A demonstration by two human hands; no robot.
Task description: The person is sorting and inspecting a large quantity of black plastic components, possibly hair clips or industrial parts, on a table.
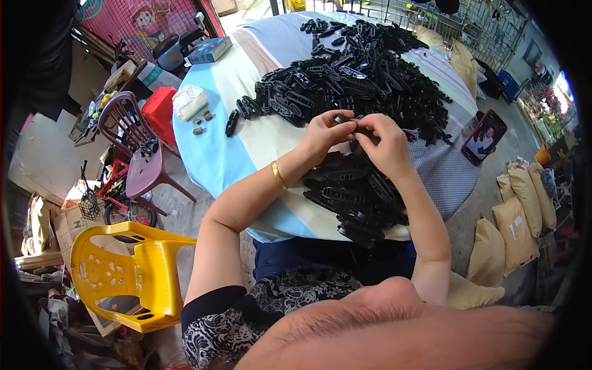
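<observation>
head view: a small black plastic part (356, 126) is pinched between the left hand (325, 134) and the right hand (383, 143), both closed narrowly on it, above the near edge of a round cloth-covered table (216, 154). a fitting or pressing step appears to be in hand; steady alignment of the fingertips is judged to be needed next. a finished-looking stack (354, 197) is seen under the wrists, a large loose heap (357, 74) just beyond, crowding the working space. a phone (484, 137) lies at right, a yellow chair (123, 271) at left.
</observation>
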